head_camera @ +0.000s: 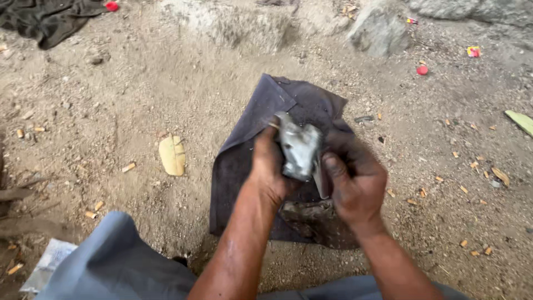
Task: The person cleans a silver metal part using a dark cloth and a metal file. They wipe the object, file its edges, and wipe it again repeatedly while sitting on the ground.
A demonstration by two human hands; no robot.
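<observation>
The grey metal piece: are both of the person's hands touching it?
Touching. The head view shows the left hand wrapped around one side of the grey metal piece, and the right hand pressing its fingers against the other side.

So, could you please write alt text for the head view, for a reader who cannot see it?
Two grimy bare hands, left hand and right hand, grip a crumpled grey metallic piece above a dark purple-grey cloth spread on sandy ground. A yellow dry leaf lies left of the cloth.
</observation>
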